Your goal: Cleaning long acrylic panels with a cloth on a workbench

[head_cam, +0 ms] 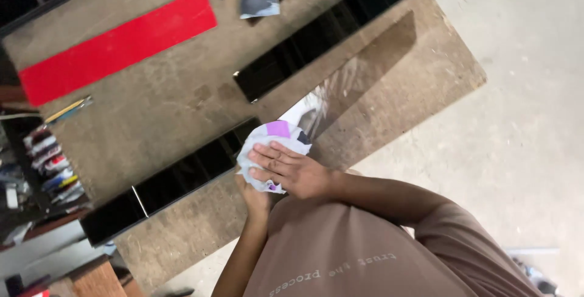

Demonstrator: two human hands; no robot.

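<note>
- pressing down on a crumpled white cloth with purple patches [277, 137] – that is what i see my right hand [295, 174] doing, fingers laid flat across the top of it.
- my left hand [255, 198] sits under and behind the right one, closed around the lower edge of the cloth as far as i can tell; its fingers are mostly hidden.
- so both hands are gripping the cloth, which rests at the near end of a glossy, see-through brownish strip [365, 72] lying on the rough board table [438, 96].
- i judge the step in hand to be wiping that strip; the end under the cloth looks pale and smeared, and the rest looks clean.
- another pass would call for steady flat pressure along the length of the strip, keeping it from sliding toward the table edge – it lies close to the corner.
- just beside the cloth, a long black glossy strip [182, 178] runs off to the left, and a second black strip [328, 32] lies beyond, apart from it.
- a red strip [115, 44] lies farther off on the table, well apart from my hands.
- a row of coloured tubes or markers [52, 169] sits past the left edge; too small to tell which.
</note>
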